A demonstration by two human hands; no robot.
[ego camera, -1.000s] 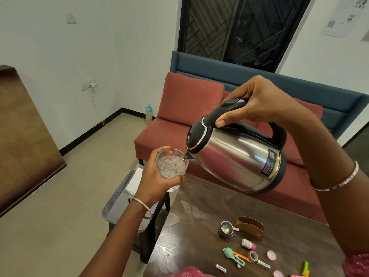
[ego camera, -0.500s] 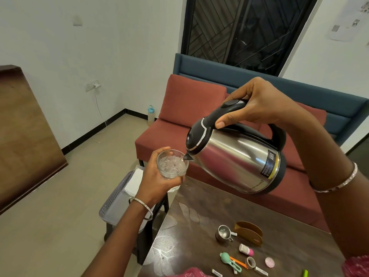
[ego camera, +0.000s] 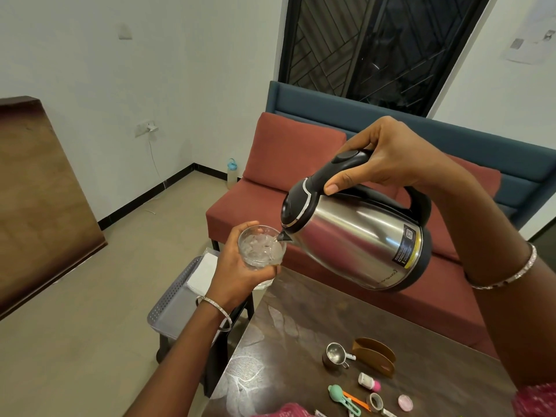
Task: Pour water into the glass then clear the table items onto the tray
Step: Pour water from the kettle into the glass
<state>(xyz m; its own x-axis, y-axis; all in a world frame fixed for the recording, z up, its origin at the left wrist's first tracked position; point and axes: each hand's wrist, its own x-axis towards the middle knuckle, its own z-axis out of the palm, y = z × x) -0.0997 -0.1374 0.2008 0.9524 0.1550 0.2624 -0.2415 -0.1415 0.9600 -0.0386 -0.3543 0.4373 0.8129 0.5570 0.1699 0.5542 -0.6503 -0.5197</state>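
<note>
Holding two things at once, I read the grips as follows. My left hand (ego camera: 237, 275) is wrapped round the glass (ego camera: 261, 248), fingers and thumb curled on its wall, and carries it upright in the air. My right hand (ego camera: 388, 158) is clamped on the black handle (ego camera: 346, 168) of the kettle (ego camera: 358, 236), thumb laid along the handle's side. The kettle is tipped toward the left grip, and its spout (ego camera: 284, 236) sits just over the rim of the glass. Churned water shows inside the glass. I cannot tell whether spout and rim touch.

Directly below the left wrist stands the tray (ego camera: 174, 302), grey and perforated, on a dark stool (ego camera: 214, 368) just beside the table (ego camera: 301, 341). A white sheet (ego camera: 201, 273) lies on the tray.

Below the right forearm, well apart from both grips, the small items lie on the table: a steel cup (ego camera: 335, 355) just beside a brown holder (ego camera: 374, 356), a white-and-pink bottle (ego camera: 369, 381), a green spoon (ego camera: 340, 397), a roll of tape (ego camera: 375, 401) and a pink lid (ego camera: 404, 401).
</note>
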